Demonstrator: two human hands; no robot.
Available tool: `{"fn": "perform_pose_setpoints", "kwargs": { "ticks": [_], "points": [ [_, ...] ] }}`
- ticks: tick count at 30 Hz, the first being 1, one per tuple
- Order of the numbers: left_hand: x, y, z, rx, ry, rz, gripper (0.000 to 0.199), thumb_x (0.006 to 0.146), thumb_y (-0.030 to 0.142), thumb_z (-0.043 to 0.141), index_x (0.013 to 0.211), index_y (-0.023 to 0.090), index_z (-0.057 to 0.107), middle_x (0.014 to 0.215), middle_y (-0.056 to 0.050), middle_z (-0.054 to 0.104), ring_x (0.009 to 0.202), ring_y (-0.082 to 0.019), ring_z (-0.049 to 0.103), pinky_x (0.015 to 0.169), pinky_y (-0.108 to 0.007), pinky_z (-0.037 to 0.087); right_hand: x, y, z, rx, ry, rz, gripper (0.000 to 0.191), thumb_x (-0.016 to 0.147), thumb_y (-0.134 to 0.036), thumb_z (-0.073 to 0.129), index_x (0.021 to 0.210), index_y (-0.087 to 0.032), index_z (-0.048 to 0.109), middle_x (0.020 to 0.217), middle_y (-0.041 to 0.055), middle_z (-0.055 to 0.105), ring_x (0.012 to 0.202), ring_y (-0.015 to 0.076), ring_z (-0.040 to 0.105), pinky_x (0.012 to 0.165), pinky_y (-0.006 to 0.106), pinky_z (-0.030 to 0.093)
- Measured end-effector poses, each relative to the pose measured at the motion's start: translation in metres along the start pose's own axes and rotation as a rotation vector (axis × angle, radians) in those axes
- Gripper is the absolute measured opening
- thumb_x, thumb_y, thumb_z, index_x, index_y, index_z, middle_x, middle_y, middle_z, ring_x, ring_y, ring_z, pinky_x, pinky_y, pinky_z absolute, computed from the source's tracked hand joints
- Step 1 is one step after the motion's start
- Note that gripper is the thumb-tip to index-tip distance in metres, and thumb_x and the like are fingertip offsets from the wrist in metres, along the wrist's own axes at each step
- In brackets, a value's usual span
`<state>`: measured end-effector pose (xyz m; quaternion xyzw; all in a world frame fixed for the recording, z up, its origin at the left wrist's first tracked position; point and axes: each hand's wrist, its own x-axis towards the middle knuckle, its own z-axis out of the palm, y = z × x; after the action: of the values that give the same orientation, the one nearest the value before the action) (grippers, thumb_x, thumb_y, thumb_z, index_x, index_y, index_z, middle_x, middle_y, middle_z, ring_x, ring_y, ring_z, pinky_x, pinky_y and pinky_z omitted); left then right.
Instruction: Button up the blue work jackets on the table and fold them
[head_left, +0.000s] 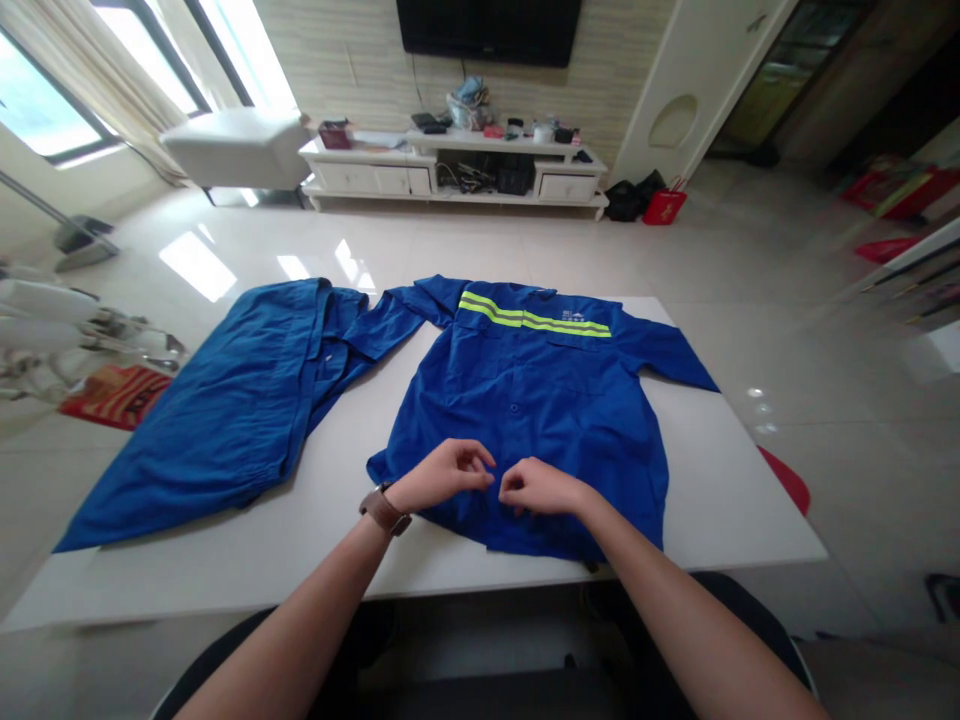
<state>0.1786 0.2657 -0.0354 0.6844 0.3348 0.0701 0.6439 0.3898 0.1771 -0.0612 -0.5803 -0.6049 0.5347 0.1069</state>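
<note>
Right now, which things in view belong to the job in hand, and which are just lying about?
Job in hand:
blue jacket, beneath left hand and right hand
white table
probably folded blue garment

Lying about:
red bag on the floor
red-striped bag
white cabinet
television on wall

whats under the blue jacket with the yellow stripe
Under the blue jacket is the white table, whose top shows around the jacket's edges. The cloth covers the part directly beneath, so whether anything else lies there cannot be seen.

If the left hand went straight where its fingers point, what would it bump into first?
The left hand would probably meet the right hand first, over the blue work jacket, though depth is unclear.
</note>
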Motion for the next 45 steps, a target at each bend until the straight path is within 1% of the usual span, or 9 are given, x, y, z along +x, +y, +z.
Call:
{"fn": "perform_pose_setpoints", "kwargs": {
  "ticks": [3, 5, 9, 15, 19, 24, 28, 35, 45],
  "points": [
    [0.004, -0.022, -0.017, 0.459, 0.427, -0.075, 0.050, 0.071, 0.029, 0.078, 0.119, 0.021, 0.068, 0.129, -0.016, 0.065, 0.127, -0.036, 0.055, 0.103, -0.043, 0.046, 0.001, 0.001, -0.006, -0.303, 0.387, 0.007, 0.018, 0.079, -0.017, 0.061, 0.090, -0.022, 0.074, 0.089, 0.0033, 0.074, 0.080, 0.0181, 0.066, 0.069, 0.027, 0.044],
    [0.004, -0.039, -0.025, 0.711, 0.444, -0.248, 0.065, 0.072, 0.028, 0.076, 0.134, 0.020, 0.059, 0.147, -0.022, 0.050, 0.142, -0.044, 0.038, 0.110, -0.052, 0.037, 0.002, 0.002, -0.008, -0.424, 0.461, 0.019, 0.023, 0.079, -0.014, 0.061, 0.097, -0.023, 0.072, 0.098, 0.0040, 0.072, 0.088, 0.0189, 0.066, 0.073, 0.027, 0.043],
    [0.004, -0.055, -0.025, 0.891, 0.295, -0.420, 0.073, 0.075, 0.036, 0.074, 0.141, 0.014, 0.050, 0.149, -0.031, 0.045, 0.141, -0.049, 0.036, 0.109, -0.062, 0.032, 0.002, 0.003, -0.001, -0.472, 0.406, -0.039, 0.028, 0.085, -0.019, 0.064, 0.113, -0.026, 0.068, 0.111, 0.0035, 0.068, 0.093, 0.0174, 0.065, 0.077, 0.026, 0.042],
    [0.006, -0.032, -0.003, 1.107, 0.445, -0.493, 0.048, 0.088, 0.045, 0.062, 0.126, 0.017, 0.061, 0.143, -0.026, 0.049, 0.135, -0.054, 0.038, 0.102, -0.081, 0.021, 0.004, -0.001, 0.021, -0.599, 0.228, -0.123, 0.025, 0.094, -0.035, 0.062, 0.118, -0.028, 0.065, 0.110, 0.0039, 0.067, 0.093, 0.0188, 0.065, 0.073, 0.027, 0.040],
    [0.008, -0.022, 0.008, 1.094, 0.379, -0.219, 0.033, 0.089, 0.036, 0.060, 0.120, 0.022, 0.063, 0.137, -0.015, 0.055, 0.130, -0.037, 0.045, 0.111, -0.068, 0.027, 0.009, -0.005, 0.027, -0.624, 0.311, -0.078, 0.017, 0.095, -0.037, 0.060, 0.096, -0.021, 0.064, 0.098, 0.0047, 0.066, 0.087, 0.0183, 0.063, 0.071, 0.027, 0.038],
    [0.014, -0.021, 0.026, 0.848, 0.254, -0.016, 0.028, 0.084, 0.034, 0.065, 0.111, 0.027, 0.064, 0.118, -0.006, 0.062, 0.116, -0.028, 0.054, 0.097, -0.048, 0.043, 0.015, -0.004, 0.017, -0.431, 0.513, -0.038, 0.015, 0.087, -0.008, 0.051, 0.088, -0.022, 0.056, 0.085, 0.0001, 0.063, 0.078, 0.0141, 0.057, 0.070, 0.026, 0.033],
    [0.018, -0.024, 0.035, 0.832, 0.183, -0.039, 0.023, 0.080, 0.034, 0.067, 0.101, 0.024, 0.065, 0.110, -0.006, 0.064, 0.110, -0.028, 0.056, 0.091, -0.044, 0.043, 0.013, -0.002, 0.012, -0.365, 0.509, 0.011, 0.012, 0.086, -0.016, 0.058, 0.096, -0.022, 0.058, 0.085, -0.0004, 0.063, 0.078, 0.0142, 0.057, 0.068, 0.025, 0.033],
    [0.019, -0.031, 0.030, 0.979, 0.086, -0.045, 0.024, 0.078, 0.016, 0.059, 0.100, 0.022, 0.065, 0.108, -0.008, 0.065, 0.104, -0.027, 0.059, 0.082, -0.037, 0.045, 0.005, -0.004, 0.028, -0.607, 0.202, -0.073, 0.022, 0.093, -0.040, 0.061, 0.109, -0.026, 0.066, 0.104, 0.0048, 0.070, 0.091, 0.0211, 0.066, 0.071, 0.029, 0.039],
    [0.019, -0.024, 0.030, 0.992, 0.102, -0.053, 0.017, 0.088, 0.034, 0.062, 0.100, 0.022, 0.065, 0.106, -0.008, 0.067, 0.100, -0.026, 0.061, 0.083, -0.036, 0.048, 0.010, -0.004, 0.016, -0.540, 0.466, 0.080, 0.018, 0.090, -0.013, 0.051, 0.104, -0.022, 0.059, 0.097, 0.0038, 0.069, 0.092, 0.0178, 0.065, 0.074, 0.028, 0.038]
  ]
}}
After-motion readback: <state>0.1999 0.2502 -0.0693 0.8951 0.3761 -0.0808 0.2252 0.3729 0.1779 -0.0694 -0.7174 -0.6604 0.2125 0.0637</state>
